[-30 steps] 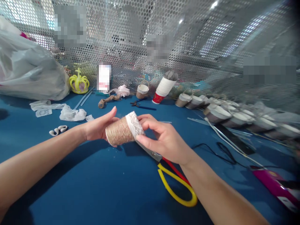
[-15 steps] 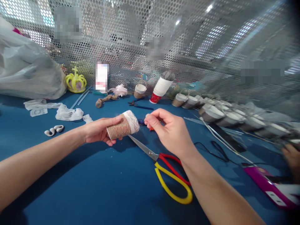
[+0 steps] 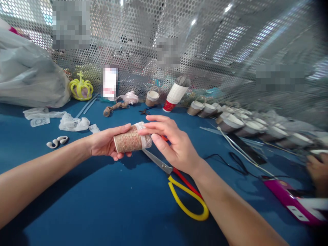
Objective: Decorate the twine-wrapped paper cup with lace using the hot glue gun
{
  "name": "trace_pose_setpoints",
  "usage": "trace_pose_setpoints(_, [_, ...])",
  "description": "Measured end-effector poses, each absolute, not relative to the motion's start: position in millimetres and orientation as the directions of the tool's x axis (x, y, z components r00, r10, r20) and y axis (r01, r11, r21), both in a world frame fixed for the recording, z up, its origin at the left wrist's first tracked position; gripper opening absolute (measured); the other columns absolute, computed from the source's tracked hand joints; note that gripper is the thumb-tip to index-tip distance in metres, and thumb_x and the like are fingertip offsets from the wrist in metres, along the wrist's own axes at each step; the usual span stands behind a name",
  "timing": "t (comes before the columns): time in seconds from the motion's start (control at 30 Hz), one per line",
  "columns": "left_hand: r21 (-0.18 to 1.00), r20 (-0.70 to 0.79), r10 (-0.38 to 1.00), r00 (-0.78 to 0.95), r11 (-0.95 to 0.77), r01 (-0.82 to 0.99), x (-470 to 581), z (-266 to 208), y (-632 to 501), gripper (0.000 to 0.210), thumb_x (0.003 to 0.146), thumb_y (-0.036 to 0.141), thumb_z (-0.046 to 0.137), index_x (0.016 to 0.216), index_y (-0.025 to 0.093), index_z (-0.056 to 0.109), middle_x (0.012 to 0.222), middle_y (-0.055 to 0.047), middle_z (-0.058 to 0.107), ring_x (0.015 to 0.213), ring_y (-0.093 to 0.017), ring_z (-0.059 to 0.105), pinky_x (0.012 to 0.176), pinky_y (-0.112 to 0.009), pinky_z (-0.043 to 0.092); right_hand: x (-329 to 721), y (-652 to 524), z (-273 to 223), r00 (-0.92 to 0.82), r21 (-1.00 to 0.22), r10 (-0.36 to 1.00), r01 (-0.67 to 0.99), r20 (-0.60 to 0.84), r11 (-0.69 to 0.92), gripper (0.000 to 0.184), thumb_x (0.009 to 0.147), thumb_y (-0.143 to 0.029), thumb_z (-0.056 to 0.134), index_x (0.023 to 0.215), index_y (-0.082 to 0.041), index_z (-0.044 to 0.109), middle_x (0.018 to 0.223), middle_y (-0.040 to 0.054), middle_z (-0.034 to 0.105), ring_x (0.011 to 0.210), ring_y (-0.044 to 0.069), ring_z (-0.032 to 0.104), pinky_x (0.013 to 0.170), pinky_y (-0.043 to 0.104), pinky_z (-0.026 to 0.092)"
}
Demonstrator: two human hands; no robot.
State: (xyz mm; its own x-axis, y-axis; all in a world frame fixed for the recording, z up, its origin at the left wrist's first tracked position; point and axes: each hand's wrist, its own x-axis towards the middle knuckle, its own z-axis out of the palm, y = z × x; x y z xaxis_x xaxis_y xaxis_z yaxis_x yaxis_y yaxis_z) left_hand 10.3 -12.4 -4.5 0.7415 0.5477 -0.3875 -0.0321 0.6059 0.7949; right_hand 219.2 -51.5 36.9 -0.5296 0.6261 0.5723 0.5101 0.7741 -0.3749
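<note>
My left hand [image 3: 107, 141] is closed round a twine-wrapped cup [image 3: 127, 140] that lies tilted on its side, its lace-trimmed rim toward the right. At that rim is my right hand [image 3: 170, 141], fingers stretched out and apart, the fingertips over the white lace [image 3: 141, 127]; whether they touch it I cannot tell. Beneath my right hand, large scissors [image 3: 166, 168] with red and yellow handles lie on the blue table, blades pointing up-left. A small orange-red thing [image 3: 164, 138] shows partly behind my right hand.
Loose lace strips [image 3: 74, 123], a twine bundle [image 3: 112, 108], pliers [image 3: 147, 110] and stacked paper cups [image 3: 176, 95] stand or lie farther back. Finished-looking small baskets [image 3: 232, 121] line the right. A purple power strip [image 3: 289, 198] and another person's hand [image 3: 317, 169] are at far right.
My right hand has moved left to the cup's rim, and its pinched fingers have opened out. The cup has turned slightly in my left hand.
</note>
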Motion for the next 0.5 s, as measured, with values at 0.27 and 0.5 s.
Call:
trace_pose_setpoints(0.27, [0.856,-0.369,0.576,0.729,0.517,0.025,11.0,-3.1,-15.4,0.049,0.071,0.060,0.057,0.095,0.017,0.065,0.063,-0.008,0.067,0.042,-0.012,0.054,0.041,-0.021,0.042,219.2,-49.1,34.7,-0.512,-0.468,0.661,0.467,0.548,0.750,0.022,0.088,-0.017,0.042,0.108,-0.022,0.051,0.102,0.0056,0.069,0.118,0.019,0.049,0.099,0.042,0.038])
trace_pose_setpoints(0.5, [0.954,-0.266,0.726,0.635,0.294,0.063,15.2,-3.0,-20.2,0.050,0.069,0.054,0.062,0.101,0.016,0.055,0.071,-0.006,0.062,0.048,-0.013,0.056,0.042,-0.022,0.044,219.6,-47.0,33.7,-0.480,-0.480,0.702,0.513,0.527,0.711,0.019,0.089,-0.019,0.043,0.105,-0.022,0.052,0.101,0.0053,0.069,0.118,0.019,0.049,0.099,0.041,0.038])
